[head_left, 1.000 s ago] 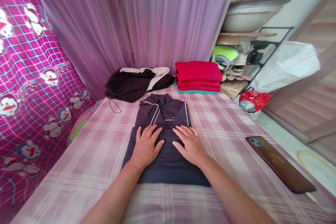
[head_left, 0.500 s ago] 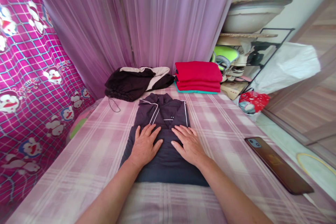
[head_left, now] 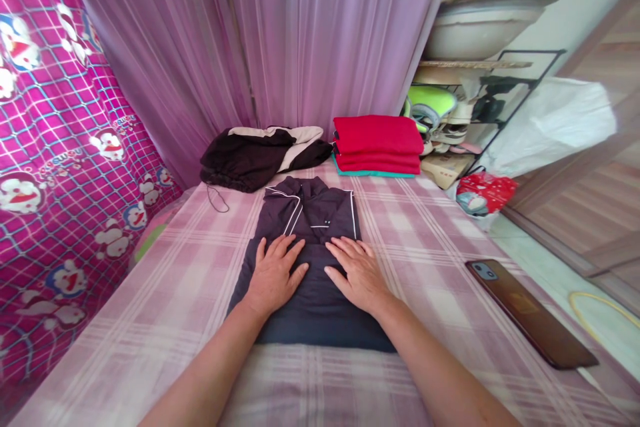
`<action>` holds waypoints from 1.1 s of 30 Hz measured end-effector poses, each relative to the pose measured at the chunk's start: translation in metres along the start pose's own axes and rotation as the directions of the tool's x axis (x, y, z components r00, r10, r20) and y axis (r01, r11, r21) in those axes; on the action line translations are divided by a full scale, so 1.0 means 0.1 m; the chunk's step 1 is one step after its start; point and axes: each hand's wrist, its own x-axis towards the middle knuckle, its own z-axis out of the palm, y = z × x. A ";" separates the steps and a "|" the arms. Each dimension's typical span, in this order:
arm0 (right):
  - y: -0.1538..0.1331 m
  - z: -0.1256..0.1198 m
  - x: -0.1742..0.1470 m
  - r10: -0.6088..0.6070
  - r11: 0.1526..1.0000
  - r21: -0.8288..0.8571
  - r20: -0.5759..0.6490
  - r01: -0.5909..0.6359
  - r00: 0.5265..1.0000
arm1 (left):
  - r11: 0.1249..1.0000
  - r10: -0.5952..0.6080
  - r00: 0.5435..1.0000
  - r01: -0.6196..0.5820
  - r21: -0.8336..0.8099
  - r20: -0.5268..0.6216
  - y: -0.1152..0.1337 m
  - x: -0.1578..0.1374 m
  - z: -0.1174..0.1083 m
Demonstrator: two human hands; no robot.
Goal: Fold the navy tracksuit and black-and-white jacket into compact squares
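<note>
1. Dark jacket: folded, in the centre of the frame, flat on a plaid cloth; collar toward the top, white piping at both shoulders, a plain dark panel across the lower part.
2. Left hand: palm down on the panel, left of centre; its fingers lie flat and slightly spread, tips near the panel's upper edge, thumb angled inward.
3. Right hand: palm down on the panel, right of centre, in a near mirror pose; fingers flat and loosely spread, pinching nothing, thumb apart from the other hand's.
4. Black-and-white garment: loosely bundled, upper left of the jacket, a thin drawstring trailing onto the cloth.
5. Red folded stack: upper right of the jacket, with a teal layer beneath.
6. Phone: lower right of the frame, back upward, a white cable at its near end.
7. Background: purple curtain, top centre; pink patterned fabric, left; pale basin, upper right.
</note>
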 end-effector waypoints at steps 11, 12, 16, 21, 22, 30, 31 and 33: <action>0.00 -0.01 0.01 0.009 1.000 0.017 0.010 -0.010 1.000 | 1.000 0.018 1.000 -0.018 0.009 -0.022 -0.03 0.00 0.04; 0.00 -0.02 0.01 0.011 1.000 0.020 0.011 -0.012 1.000 | 1.000 0.017 1.000 -0.017 0.009 -0.020 -0.03 0.00 0.04; -0.01 -0.02 0.01 0.014 1.000 0.017 0.011 -0.014 1.000 | 1.000 0.014 1.000 -0.014 0.007 -0.015 -0.02 0.00 0.02; -0.01 -0.01 0.01 0.017 1.000 0.018 0.010 -0.017 1.000 | 1.000 0.014 1.000 -0.014 0.003 -0.002 -0.03 0.01 0.02; -0.02 -0.01 0.01 0.017 1.000 0.019 0.008 -0.017 1.000 | 1.000 0.014 1.000 -0.014 0.002 0.001 -0.03 0.01 0.02; -0.02 -0.02 0.01 0.023 0.999 0.026 -0.004 -0.023 1.000 | 1.000 0.017 1.000 -0.017 -0.003 -0.005 -0.04 0.02 0.02; -0.02 -0.02 0.01 0.023 0.999 0.028 -0.002 -0.023 1.000 | 1.000 0.018 1.000 -0.018 -0.002 -0.008 -0.04 0.02 0.02; -0.02 -0.01 0.01 0.020 0.999 0.033 -0.003 -0.020 1.000 | 1.000 0.018 1.000 -0.018 0.002 -0.014 -0.04 0.01 0.03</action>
